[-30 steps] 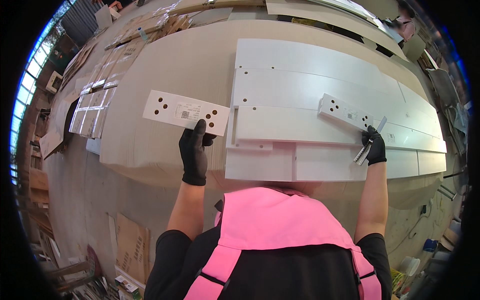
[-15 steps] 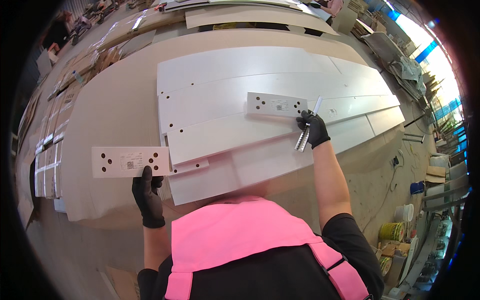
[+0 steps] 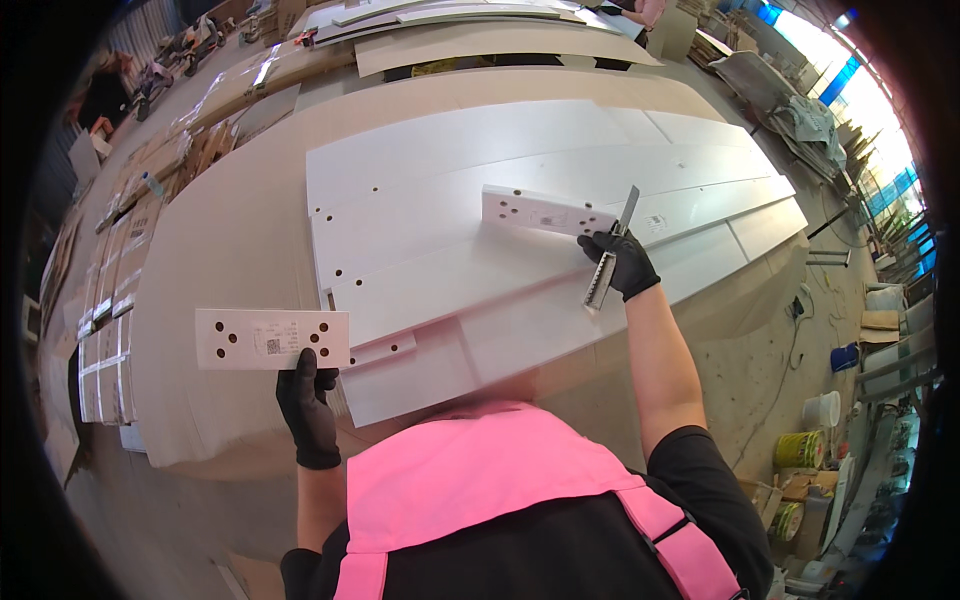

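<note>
My left hand [image 3: 308, 412], in a black glove, is closed on a small white panel [image 3: 235, 342] with several dark holes and a printed label; the thumb presses on its lower edge. My right hand [image 3: 625, 262], gloved too, grips the right end of a second small white panel [image 3: 545, 214], tilted so that a long edge with a hole shows. Held in that same hand is a narrow metal strip [image 3: 599, 283] with a row of dark marks; a flat grey length sticks up past the fingers. Its exact kind is unclear.
Long white panels [image 3: 430, 215] lie overlapped before me, some with holes near their left ends, on a large brown board [image 3: 215, 260]. Cartons [image 3: 108, 350] are stacked at left. A white bucket [image 3: 822, 410] and a yellow spool [image 3: 800, 450] stand at right. Another person [image 3: 640, 12] is at the far end.
The right-hand panel has tipped, so its upper edge now shows, and the metal strip has turned with the hand. My left hand's panel sits slightly lower and farther right in view.
</note>
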{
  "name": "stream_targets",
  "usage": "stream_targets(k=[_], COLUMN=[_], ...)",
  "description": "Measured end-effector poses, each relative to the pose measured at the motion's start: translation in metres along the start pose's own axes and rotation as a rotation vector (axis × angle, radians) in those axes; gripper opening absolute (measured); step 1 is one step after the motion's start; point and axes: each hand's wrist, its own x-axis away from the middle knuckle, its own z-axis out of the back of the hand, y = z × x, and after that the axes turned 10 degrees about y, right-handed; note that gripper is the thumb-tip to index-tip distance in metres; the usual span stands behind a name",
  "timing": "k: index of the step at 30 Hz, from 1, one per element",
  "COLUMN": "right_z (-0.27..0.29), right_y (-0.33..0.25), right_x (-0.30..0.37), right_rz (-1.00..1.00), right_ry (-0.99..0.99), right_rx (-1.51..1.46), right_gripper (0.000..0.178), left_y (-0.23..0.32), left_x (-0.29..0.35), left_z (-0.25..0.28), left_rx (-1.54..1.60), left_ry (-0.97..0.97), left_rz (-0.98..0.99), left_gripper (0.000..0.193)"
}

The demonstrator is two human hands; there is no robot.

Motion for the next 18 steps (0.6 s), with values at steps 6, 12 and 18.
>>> stream_targets(k=[6, 12, 18], right_z=[0.004, 0.007, 0.001], right_y=[0.002, 0.007, 0.012], right_x=[-0.001, -0.003, -0.002], right_rz=[0.001, -0.007, 0.002], right_ry=[-0.03, 0.008, 0.158], right_rx=[-0.025, -0.057, -0.048], right_gripper=[0.024, 0.022, 0.019], left_y=[-0.001, 0.002, 0.005], left_x=[-0.001, 0.001, -0.001], left_z=[0.003, 0.001, -0.004], left_rx=[0.008, -0.015, -0.032], left_ry=[-0.036, -0.015, -0.038], left_rz=[-0.002, -0.01, -0.017], left_gripper=[0.025, 0.025, 0.026])
